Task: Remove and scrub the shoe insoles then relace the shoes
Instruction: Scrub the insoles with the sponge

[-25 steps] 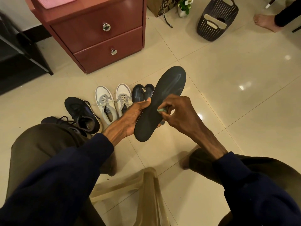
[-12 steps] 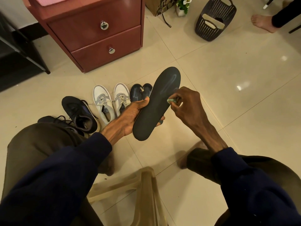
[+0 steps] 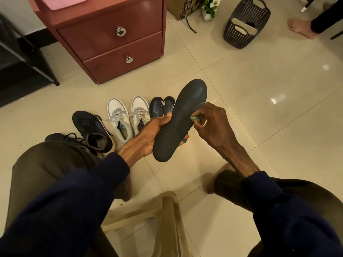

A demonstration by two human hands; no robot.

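My left hand (image 3: 146, 136) grips a long dark insole (image 3: 178, 125) by its heel half, thumb on the left edge and fingers underneath, toe end pointing up and away. A pale streak marks the insole near the toe. My right hand (image 3: 213, 125) pinches a small green scrubbing piece (image 3: 195, 118) against the insole's right edge. On the floor behind stand a white and grey laced pair (image 3: 128, 117), two black sneakers (image 3: 91, 130) at the left, and a small dark pair (image 3: 161, 106) partly hidden by the insole.
A red two-drawer cabinet (image 3: 111, 38) stands behind the shoes. A dark plastic basket (image 3: 245, 25) lies at the back right, next to a flower pot (image 3: 208, 10) and another person's bare foot (image 3: 300, 27). A beige plastic stool (image 3: 157, 219) sits between my knees.
My right hand has slid with the green piece up the insole from its middle toward the toe half. My left hand keeps the same hold.
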